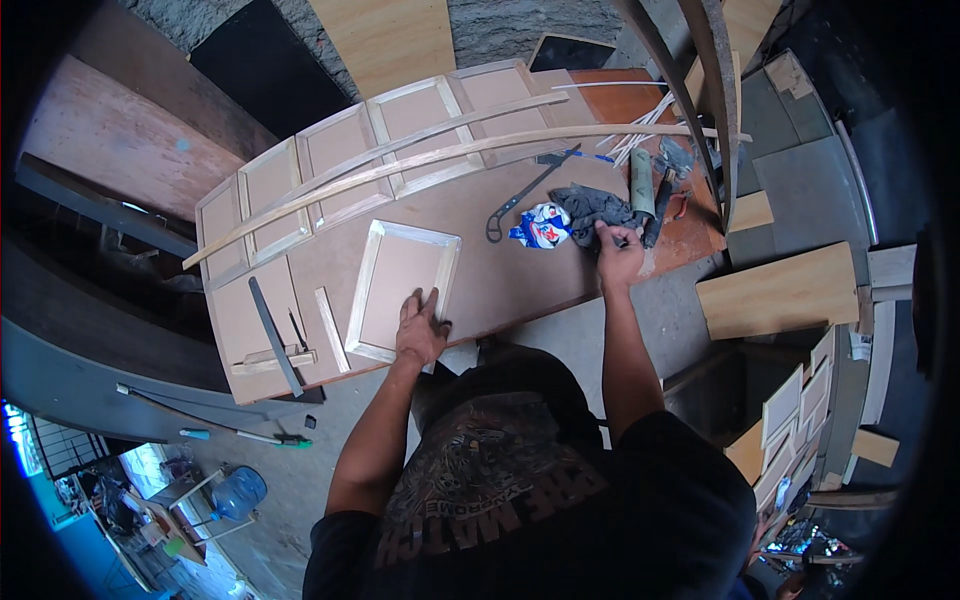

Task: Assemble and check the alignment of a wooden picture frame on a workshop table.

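Observation:
My left hand [422, 328] lies with fingers stretched out on the lower right part of a small framed panel [395, 285], a tan board with pale wood strips round its edges. My right hand [619, 256] is at the edge of a crumpled dark grey cloth [592, 212], its fingers curled together. What they hold, if anything, is hidden. Left of the cloth sits a crumpled blue and white packet [543, 227]. A dark hacksaw-like tool [515, 203] lies slanted beyond it. Right of the cloth is a greenish cylinder [641, 182], with a dark-handled tool [658, 212] beside it.
A long framed panel [335, 160] runs along the table's far side, with two long wood strips [430, 153] across it. On the left lie a dark metal bar [273, 335] and short wood pieces [331, 330]. Curved dark legs [710, 100] rise at the right end. Thin white sticks [640, 130] lie nearby.

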